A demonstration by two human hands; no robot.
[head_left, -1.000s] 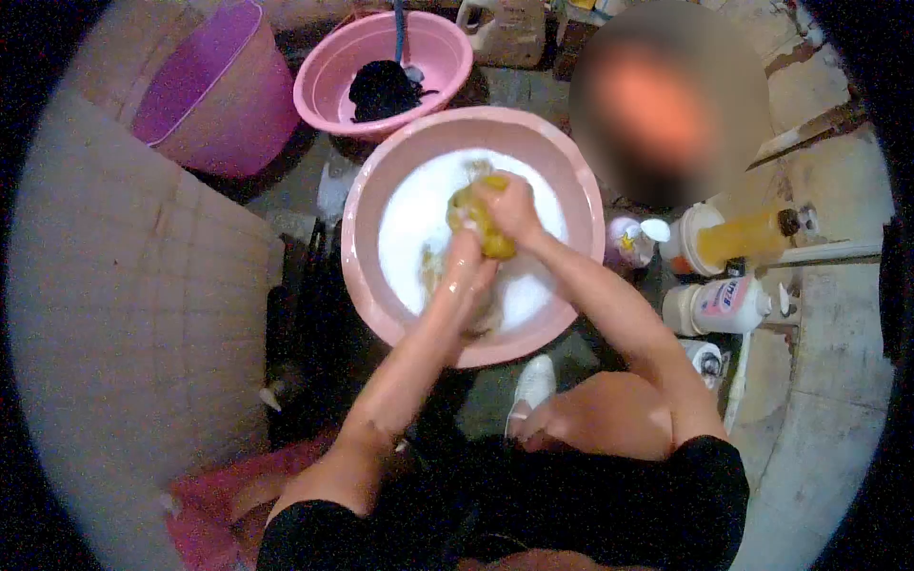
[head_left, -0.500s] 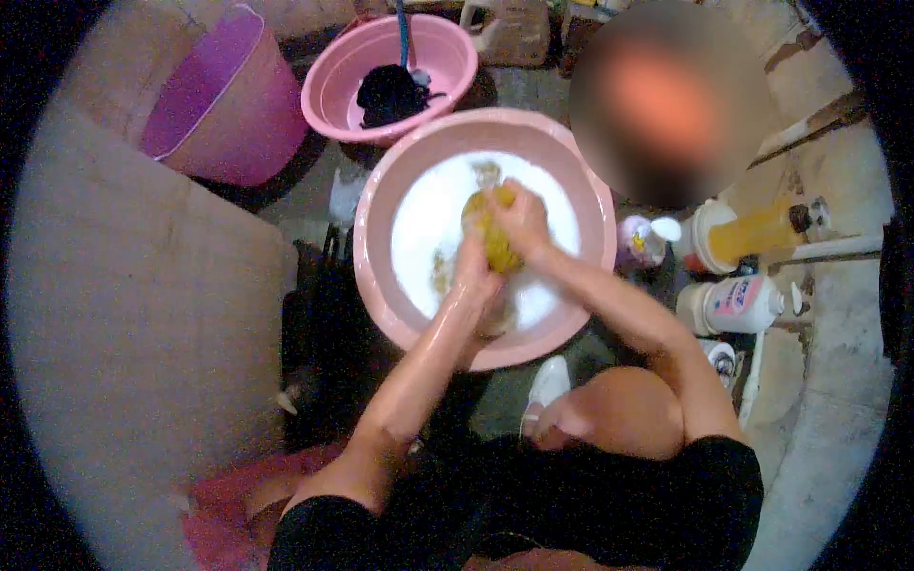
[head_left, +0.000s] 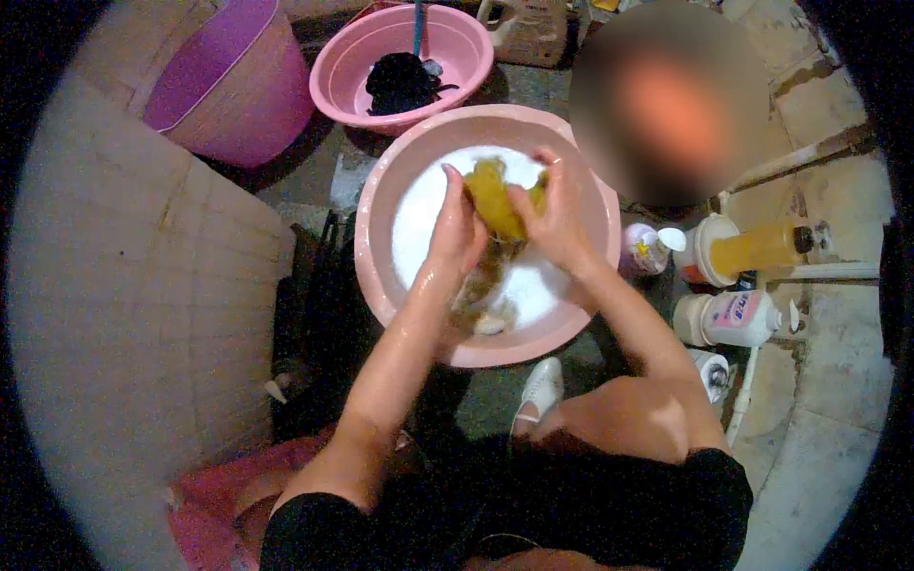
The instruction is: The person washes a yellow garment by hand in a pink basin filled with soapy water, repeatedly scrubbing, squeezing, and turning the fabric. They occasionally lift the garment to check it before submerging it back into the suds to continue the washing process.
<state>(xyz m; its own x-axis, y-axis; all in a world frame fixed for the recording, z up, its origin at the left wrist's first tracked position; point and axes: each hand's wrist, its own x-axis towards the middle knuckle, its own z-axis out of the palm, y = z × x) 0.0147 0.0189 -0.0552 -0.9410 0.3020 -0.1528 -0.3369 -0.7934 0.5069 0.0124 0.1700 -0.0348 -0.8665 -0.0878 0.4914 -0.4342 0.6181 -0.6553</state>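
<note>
A wet yellow-green cloth point(head_left: 497, 200) is bunched up between my hands over the large pink basin point(head_left: 369, 228). White suds point(head_left: 417, 214) fill the basin, and a brownish part of the fabric trails down into them toward me. My left hand point(head_left: 459, 228) cups the cloth from the left, its thumb raised and its other fingers partly hidden by the folds. On the right side, my right hand point(head_left: 557, 214) grips the same cloth, thumb on top and fingers curled around its far edge.
Behind stands a smaller pink basin point(head_left: 328, 81) with black fabric point(head_left: 405, 84) inside. A tall pink tub point(head_left: 276, 105) leans at left. Along the right wall are a yellow bottle point(head_left: 757, 249), a white bottle point(head_left: 743, 319) and a lilac container point(head_left: 645, 249). A white shoe point(head_left: 543, 385) is below.
My hands have moved apart from a tight squeeze, and the cloth between them has loosened. My right hand has shifted right; more of the fabric shows hanging toward me.
</note>
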